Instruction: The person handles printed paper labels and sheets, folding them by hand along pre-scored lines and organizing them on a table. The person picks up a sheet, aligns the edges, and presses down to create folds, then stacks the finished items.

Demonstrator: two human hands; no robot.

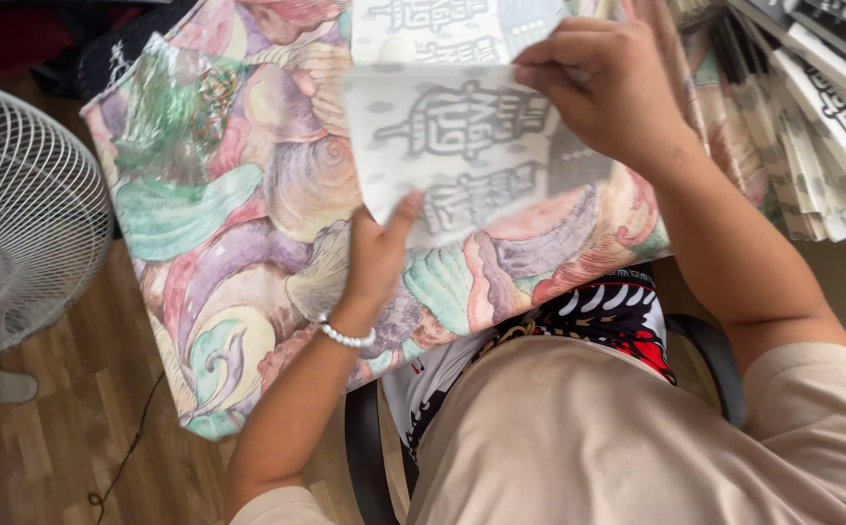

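Head view, looking down at a seated person's lap. The left hand [374, 258], a pearl bracelet [345, 336] at its wrist, pinches the lower edge of a thin, translucent printed sheet [462, 146], thumb on the near face and fingers hidden behind it. The right hand [603, 83] grips the same sheet at its upper right corner, fingers curled closed over the edge. The sheet hangs in the air between the two hands, slightly blurred, directly above a large fabric panel [248, 214] printed with pastel shells and waves, which lies draped across the lap.

Surroundings: a stack of similar printed sheets [822, 126] lies fanned at the upper right — well apart from the left hand, near the right forearm. A white fan grille [15, 214] stands at the left edge over a wooden floor [73, 428], with a thin cable trailing below it.

Risk, as judged: the sheet looks flimsy and is held at only two points, so uneven pull between the hands could crease or tear it — and if the fan is running, its air could lift the free corner and fold the sheet onto itself.
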